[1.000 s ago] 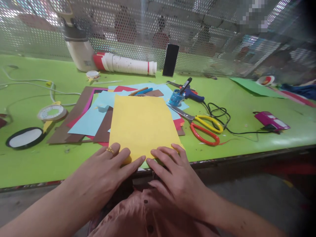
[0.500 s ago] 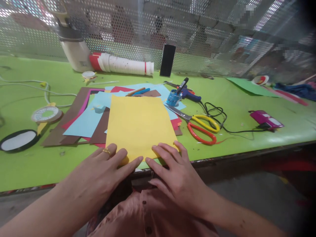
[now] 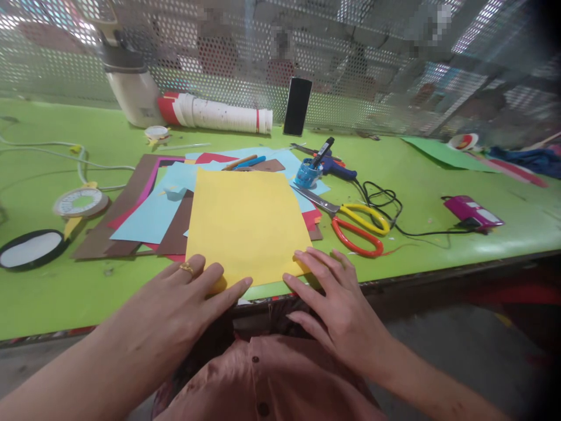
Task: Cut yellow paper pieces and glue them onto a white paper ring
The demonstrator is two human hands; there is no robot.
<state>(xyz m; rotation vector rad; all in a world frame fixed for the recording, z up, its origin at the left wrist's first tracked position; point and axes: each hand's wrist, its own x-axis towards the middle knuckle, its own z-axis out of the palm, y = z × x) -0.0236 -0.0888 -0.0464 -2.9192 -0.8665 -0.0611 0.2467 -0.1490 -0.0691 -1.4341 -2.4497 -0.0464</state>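
A sheet of yellow paper (image 3: 248, 222) lies on the near side of the green table, partly over a spread of coloured sheets. My left hand (image 3: 193, 304), with a ring on one finger, presses its stretched fingers on the near left corner of the sheet. At the near right corner, my right hand (image 3: 333, 298) rests with fingers spread, their tips touching the paper. Beneath and behind the yellow sheet show light blue paper (image 3: 146, 213) and brown paper (image 3: 103, 234). Scissors (image 3: 342, 213) with yellow and orange handles lie just right of the sheet.
Behind the scissors stand a blue pot (image 3: 308, 173) holding a marker and a blue glue gun (image 3: 339, 169) with a black cord. A phone (image 3: 298, 106) leans upright at the back. Stacked paper cups (image 3: 219, 114) lie near a tape roll (image 3: 81, 202). A purple box (image 3: 473, 212) sits right.
My right hand has slid to the right along the near edge of the yellow sheet. My left hand has stayed almost in place at the left corner.
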